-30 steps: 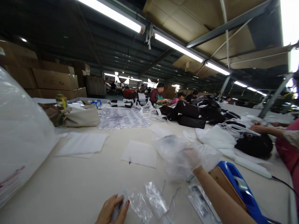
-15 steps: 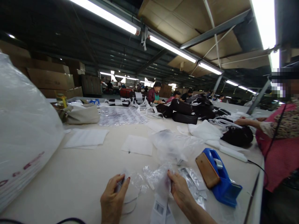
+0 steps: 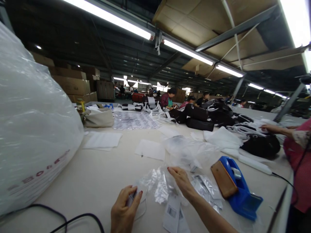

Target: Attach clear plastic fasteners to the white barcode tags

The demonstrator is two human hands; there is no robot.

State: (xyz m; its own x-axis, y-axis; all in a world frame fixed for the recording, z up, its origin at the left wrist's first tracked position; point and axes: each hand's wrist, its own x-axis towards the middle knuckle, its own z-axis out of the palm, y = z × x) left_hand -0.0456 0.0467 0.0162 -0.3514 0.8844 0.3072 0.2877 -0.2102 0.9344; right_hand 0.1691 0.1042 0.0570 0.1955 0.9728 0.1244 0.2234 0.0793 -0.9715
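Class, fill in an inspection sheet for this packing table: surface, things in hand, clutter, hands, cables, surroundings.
Surface: pale table, long and shared.
Things in hand: crinkled clear bag; barcode tag below it.
Clutter: blue tape dispenser, white sheets, big plastic sack, black bags.
Hands: left hand pinches a small pale item; right hand rests on the clear bag.
Cables: black cable at near edge; another at right.
Surroundings: stacked cartons, strip lights, people working along the table.

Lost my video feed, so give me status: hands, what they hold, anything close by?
Left hand pinching small packet. Right hand on clear plastic bag. Barcode tag between hands. Blue tape dispenser close right.
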